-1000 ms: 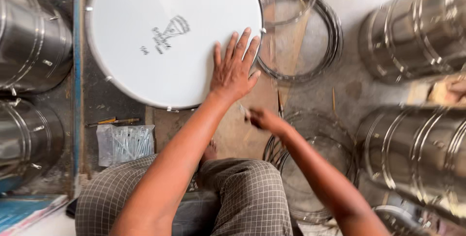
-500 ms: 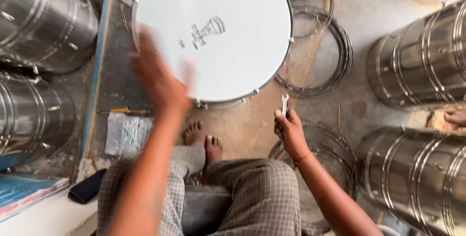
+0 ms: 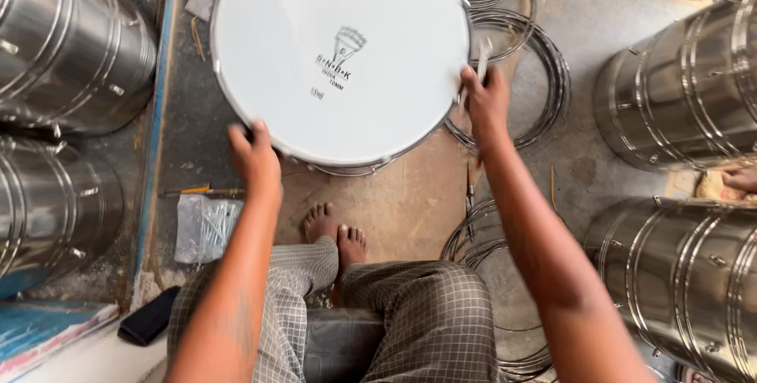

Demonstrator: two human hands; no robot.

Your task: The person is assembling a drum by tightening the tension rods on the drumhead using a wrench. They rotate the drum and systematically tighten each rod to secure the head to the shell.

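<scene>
Down by the knees, left hand (image 3: 254,156) grips the near rim of the white drum (image 3: 339,60); right hand (image 3: 486,101) pinches a small metal tool (image 3: 482,53) at its far-right edge. Head's seated already, looks like tightening remains. Loose hoops (image 3: 544,76) beyond.

Shiny steel drum shells (image 3: 67,44) are crowding both frame edges; thin metal hoops (image 3: 544,76) are lying on the dusty concrete floor (image 3: 410,202).

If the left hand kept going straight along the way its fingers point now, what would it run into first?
The left hand points up and slightly right, already at the rim of the white drum head. It would likely slide onto that drum skin first, though its height above the rim is unclear.
</scene>
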